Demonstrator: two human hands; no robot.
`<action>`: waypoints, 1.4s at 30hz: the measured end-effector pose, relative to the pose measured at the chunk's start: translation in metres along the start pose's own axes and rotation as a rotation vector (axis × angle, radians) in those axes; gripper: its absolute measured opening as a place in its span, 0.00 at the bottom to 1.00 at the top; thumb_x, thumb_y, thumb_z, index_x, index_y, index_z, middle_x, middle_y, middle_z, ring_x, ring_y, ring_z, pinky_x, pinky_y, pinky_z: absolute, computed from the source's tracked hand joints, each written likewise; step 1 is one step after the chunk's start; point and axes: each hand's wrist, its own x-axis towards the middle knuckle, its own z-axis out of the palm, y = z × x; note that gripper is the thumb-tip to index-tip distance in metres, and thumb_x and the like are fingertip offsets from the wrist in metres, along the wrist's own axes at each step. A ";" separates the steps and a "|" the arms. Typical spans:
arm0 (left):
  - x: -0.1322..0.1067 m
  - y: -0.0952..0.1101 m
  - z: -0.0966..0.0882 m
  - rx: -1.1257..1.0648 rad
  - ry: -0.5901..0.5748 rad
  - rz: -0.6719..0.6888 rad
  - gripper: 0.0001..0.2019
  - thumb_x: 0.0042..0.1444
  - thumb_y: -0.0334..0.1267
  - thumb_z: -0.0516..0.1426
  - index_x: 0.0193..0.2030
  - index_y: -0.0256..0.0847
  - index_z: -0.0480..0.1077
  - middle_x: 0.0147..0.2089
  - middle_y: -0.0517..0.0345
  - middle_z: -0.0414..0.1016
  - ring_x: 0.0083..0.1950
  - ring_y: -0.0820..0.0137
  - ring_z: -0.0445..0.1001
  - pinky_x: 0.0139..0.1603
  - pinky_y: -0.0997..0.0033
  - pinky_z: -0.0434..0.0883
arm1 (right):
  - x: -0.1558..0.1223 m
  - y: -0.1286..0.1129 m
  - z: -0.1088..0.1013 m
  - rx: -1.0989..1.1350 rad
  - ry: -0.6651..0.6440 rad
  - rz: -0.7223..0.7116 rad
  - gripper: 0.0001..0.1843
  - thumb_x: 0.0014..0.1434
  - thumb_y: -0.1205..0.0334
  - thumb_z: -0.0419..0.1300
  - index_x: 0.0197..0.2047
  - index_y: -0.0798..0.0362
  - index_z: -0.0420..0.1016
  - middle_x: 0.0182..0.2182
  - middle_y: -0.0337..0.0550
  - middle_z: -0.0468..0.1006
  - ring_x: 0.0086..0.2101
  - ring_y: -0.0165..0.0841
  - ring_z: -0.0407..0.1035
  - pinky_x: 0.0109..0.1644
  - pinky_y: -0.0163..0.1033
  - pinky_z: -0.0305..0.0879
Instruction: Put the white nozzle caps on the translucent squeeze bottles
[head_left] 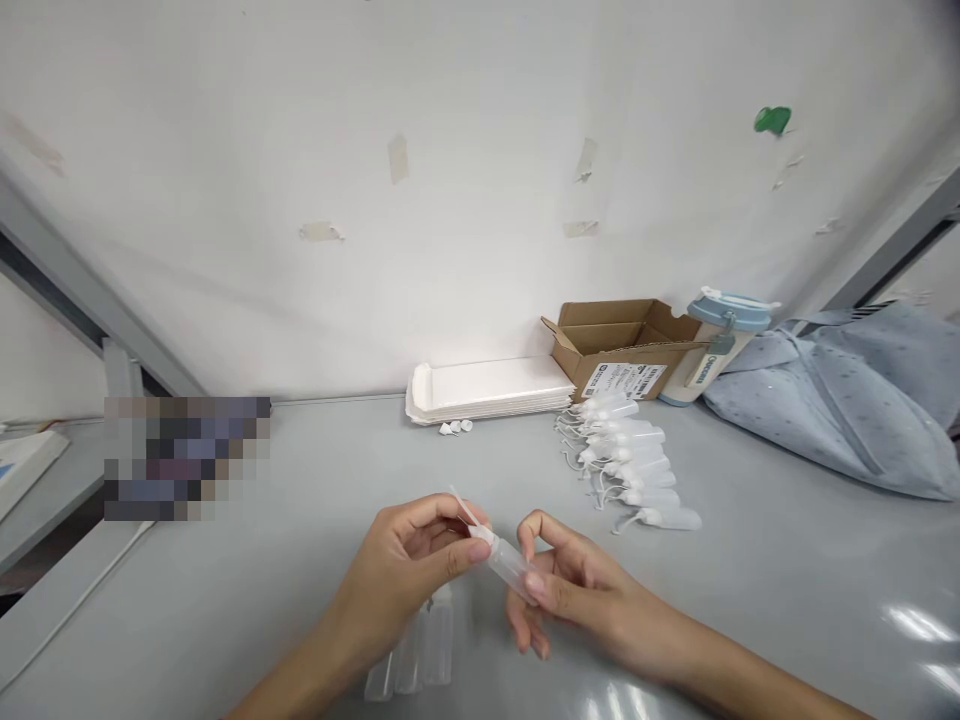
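Between my two hands is a small translucent squeeze bottle [510, 568] with a white cap and a thin strap or tip sticking up, tilted toward the left. My left hand [424, 550] pinches its white cap. My right hand [566, 585] grips the lower body between thumb and fingers, its other fingers loosely curled. Under my left wrist lie several clear bottles [409, 650], partly hidden by that hand. To the right, several similar capped bottles [630, 460] lie in a column, their thin white tails pointing left.
A stack of white flat boxes [495, 385] stands against the wall, with small white caps [456, 427] before it. Behind the bottles are an open cardboard box [622, 345], a blue-lidded tumbler [712, 345] and a pale blue cloth bag [847, 400]. A pixelated patch covers something at left.
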 end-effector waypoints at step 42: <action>-0.005 -0.007 0.008 0.612 0.000 0.284 0.10 0.59 0.41 0.52 0.35 0.41 0.71 0.35 0.57 0.73 0.35 0.70 0.70 0.34 0.75 0.66 | -0.007 -0.021 -0.005 -0.803 0.394 -0.161 0.16 0.65 0.55 0.48 0.33 0.55 0.69 0.20 0.34 0.63 0.21 0.25 0.59 0.24 0.31 0.53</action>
